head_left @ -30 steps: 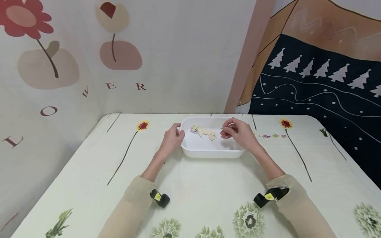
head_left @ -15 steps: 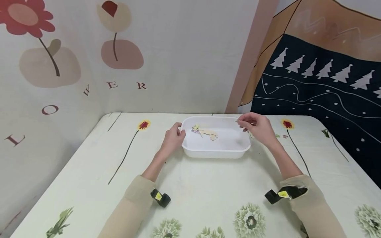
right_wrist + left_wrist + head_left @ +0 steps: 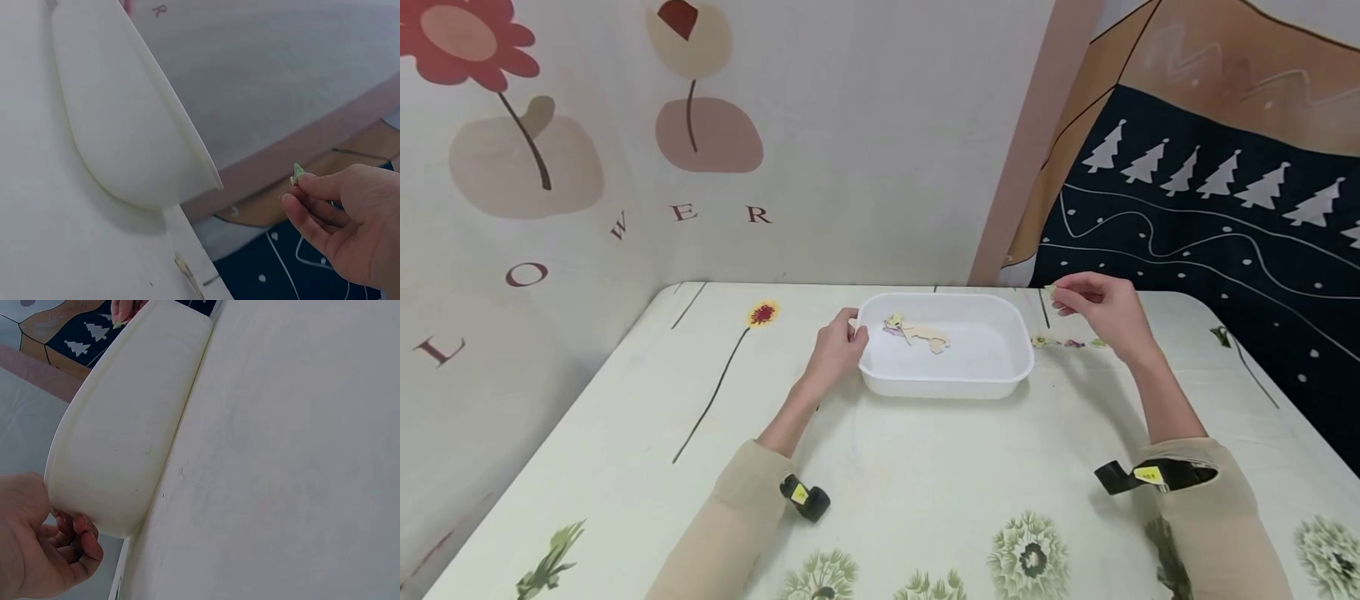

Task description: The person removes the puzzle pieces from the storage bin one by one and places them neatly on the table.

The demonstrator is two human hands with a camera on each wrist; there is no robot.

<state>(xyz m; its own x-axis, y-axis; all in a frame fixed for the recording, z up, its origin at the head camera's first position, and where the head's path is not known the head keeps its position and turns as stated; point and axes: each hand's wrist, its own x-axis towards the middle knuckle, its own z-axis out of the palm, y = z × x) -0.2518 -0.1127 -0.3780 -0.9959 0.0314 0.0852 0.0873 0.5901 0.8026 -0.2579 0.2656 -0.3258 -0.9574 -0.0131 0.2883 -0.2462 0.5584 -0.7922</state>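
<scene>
“Beige sleeves point(image 3: 730, 525) reach in across a flower-printed table point(image 3: 925, 467), a small black camera point(image 3: 811, 504) at each cuff. And beyond them?”

“A white tray point(image 3: 936, 389), resting toward the table's far edge. The person's left hand point(image 3: 837, 346) grips its left end at the rim, fingers curled outside the wall.”

“Inside?”

“A pale cut-out point(image 3: 934, 337), left of the tray's middle, yellow and purple at one end; one piece or several, it is too small to tell.”

“And the right hand point(image 3: 1102, 315)?”

“Pinching a small green piece point(image 3: 299, 171) between thumb and fingertips, held in the air to the tray's right, apart from it. Below it in the head view runs a row of small coloured shapes point(image 3: 1073, 343); loose or printed, I cannot tell.”

“Which stage is this?”

“Carrying, by the look of it: one piece aloft, the tray steadied. The next move seems to call for a light pinch and a slow, careful lowering.”

“Farthest back?”

“A pale wall hanging point(image 3: 857, 167) of flowers and lettering, beside a dark cloth point(image 3: 1210, 217) of white trees.”
</scene>
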